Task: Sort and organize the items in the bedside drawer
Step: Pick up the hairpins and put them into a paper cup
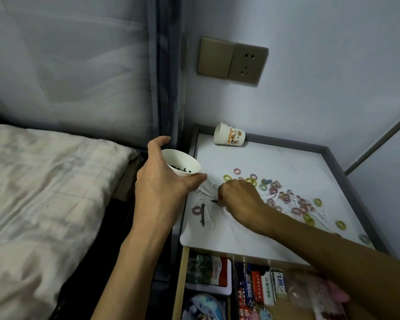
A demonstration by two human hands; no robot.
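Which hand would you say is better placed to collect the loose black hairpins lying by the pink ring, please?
The right hand: it is down on the tabletop, pinching one hairpin close to the loose hairpins. The left hand has its grip full with the tilted paper cup.

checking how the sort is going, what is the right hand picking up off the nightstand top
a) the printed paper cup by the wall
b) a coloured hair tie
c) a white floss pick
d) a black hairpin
d: the right hand pinches a black hairpin at its fingertips, while the left hand holds a white paper cup beside it.
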